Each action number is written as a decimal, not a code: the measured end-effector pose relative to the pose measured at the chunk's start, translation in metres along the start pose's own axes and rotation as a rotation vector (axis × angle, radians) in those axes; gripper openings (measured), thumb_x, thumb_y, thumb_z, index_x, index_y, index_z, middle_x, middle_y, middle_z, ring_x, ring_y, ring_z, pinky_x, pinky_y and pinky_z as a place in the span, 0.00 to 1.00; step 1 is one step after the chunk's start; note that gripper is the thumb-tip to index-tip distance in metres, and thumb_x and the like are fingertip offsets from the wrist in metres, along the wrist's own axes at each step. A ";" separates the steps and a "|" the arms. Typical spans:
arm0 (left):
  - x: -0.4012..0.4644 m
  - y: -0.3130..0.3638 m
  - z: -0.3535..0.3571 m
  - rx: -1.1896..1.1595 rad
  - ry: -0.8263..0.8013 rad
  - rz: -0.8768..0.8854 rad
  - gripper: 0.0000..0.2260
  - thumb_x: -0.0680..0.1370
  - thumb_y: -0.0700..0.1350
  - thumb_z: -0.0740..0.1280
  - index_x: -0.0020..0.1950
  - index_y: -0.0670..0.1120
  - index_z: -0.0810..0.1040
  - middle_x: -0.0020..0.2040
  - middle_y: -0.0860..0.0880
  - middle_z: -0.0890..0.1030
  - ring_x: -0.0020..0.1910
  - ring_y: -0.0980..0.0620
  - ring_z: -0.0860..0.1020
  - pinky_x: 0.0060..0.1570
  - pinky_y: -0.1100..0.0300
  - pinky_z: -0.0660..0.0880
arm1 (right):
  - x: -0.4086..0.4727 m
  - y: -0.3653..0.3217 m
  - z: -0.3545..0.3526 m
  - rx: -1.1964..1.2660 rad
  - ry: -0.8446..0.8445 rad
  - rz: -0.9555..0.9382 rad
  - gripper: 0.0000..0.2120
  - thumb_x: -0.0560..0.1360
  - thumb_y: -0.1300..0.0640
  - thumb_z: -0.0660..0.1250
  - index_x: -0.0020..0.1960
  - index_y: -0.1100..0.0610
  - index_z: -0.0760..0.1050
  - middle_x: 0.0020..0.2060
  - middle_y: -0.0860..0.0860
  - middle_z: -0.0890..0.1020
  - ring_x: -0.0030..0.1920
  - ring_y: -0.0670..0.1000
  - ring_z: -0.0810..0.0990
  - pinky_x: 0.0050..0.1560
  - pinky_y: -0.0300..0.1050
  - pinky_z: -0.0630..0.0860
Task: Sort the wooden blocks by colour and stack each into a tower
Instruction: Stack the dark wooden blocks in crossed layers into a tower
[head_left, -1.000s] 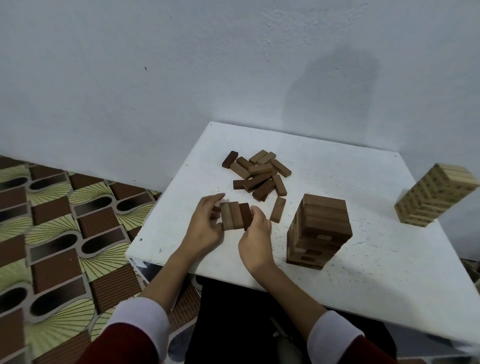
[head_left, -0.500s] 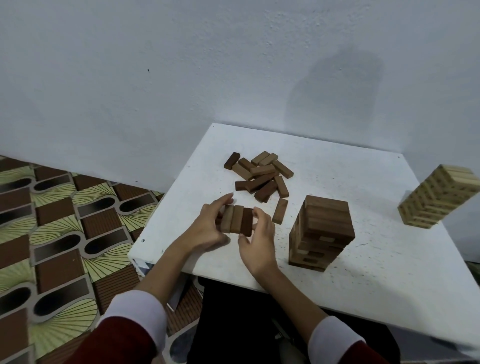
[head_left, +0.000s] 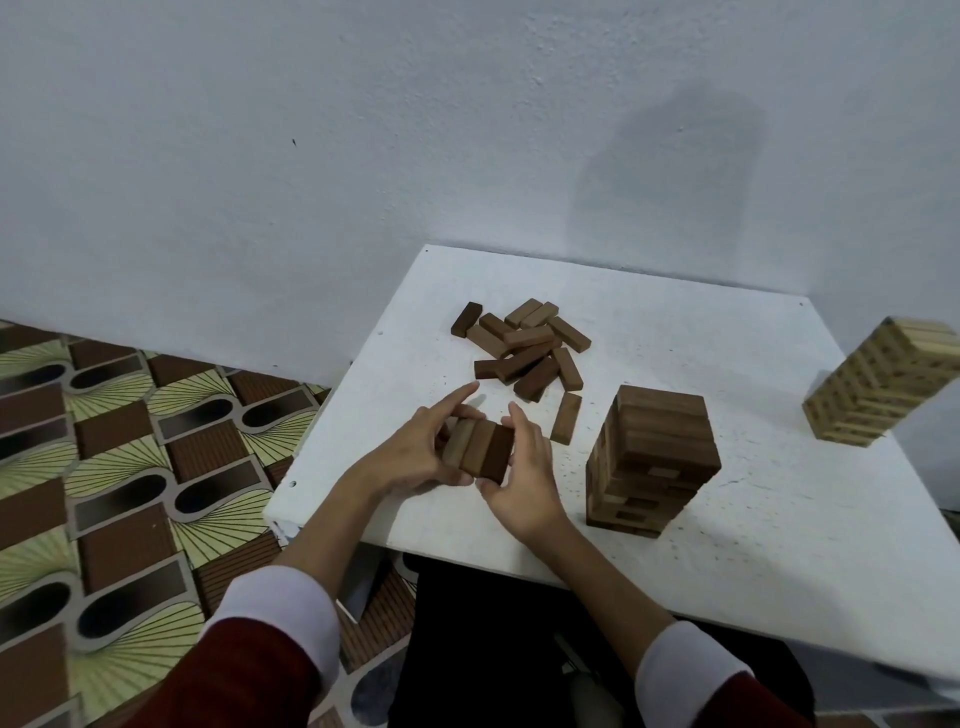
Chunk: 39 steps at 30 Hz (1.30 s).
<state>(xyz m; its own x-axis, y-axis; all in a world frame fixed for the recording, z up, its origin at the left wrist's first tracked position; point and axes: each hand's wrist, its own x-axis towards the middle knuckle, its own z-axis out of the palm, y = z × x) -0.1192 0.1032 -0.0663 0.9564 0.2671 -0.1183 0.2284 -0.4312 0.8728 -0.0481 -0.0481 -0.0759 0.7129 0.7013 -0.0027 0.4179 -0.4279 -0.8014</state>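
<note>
left hand (head_left: 415, 457) + right hand (head_left: 524, 478): both grip three brown blocks (head_left: 478, 451) side by side | brown tower (head_left: 654, 460) just right | loose blocks (head_left: 524, 353) behind

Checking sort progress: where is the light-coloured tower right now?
In the head view, the light tower stands at the far right edge of the white table, right of the dark brown tower, apart from both hands.

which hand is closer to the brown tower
Right. The right hand sits just left of the brown tower; the left hand is farther left, beyond the held blocks.
</note>
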 end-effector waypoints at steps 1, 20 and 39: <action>0.000 0.000 0.000 -0.008 -0.002 0.002 0.45 0.64 0.37 0.76 0.73 0.60 0.58 0.60 0.57 0.71 0.55 0.52 0.71 0.42 0.68 0.74 | 0.000 0.001 0.000 -0.003 -0.011 -0.006 0.42 0.70 0.64 0.69 0.76 0.53 0.48 0.68 0.51 0.62 0.69 0.51 0.58 0.68 0.55 0.64; 0.000 0.003 -0.001 0.005 -0.073 -0.021 0.48 0.63 0.37 0.76 0.76 0.56 0.55 0.59 0.54 0.70 0.57 0.54 0.69 0.43 0.69 0.73 | 0.002 -0.006 -0.009 -0.126 -0.131 -0.028 0.45 0.72 0.57 0.70 0.77 0.53 0.42 0.72 0.50 0.59 0.69 0.53 0.58 0.70 0.54 0.59; -0.052 0.094 -0.051 0.025 0.148 0.139 0.44 0.60 0.41 0.78 0.71 0.59 0.64 0.57 0.64 0.77 0.61 0.63 0.71 0.63 0.69 0.65 | -0.011 -0.102 -0.070 -0.048 -0.080 -0.290 0.44 0.67 0.59 0.74 0.75 0.57 0.52 0.68 0.54 0.65 0.70 0.52 0.61 0.68 0.49 0.64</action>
<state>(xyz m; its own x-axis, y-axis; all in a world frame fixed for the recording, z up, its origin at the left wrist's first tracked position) -0.1568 0.0927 0.0459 0.9422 0.3266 0.0753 0.1020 -0.4933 0.8639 -0.0590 -0.0517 0.0482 0.5143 0.8400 0.1731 0.6247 -0.2285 -0.7467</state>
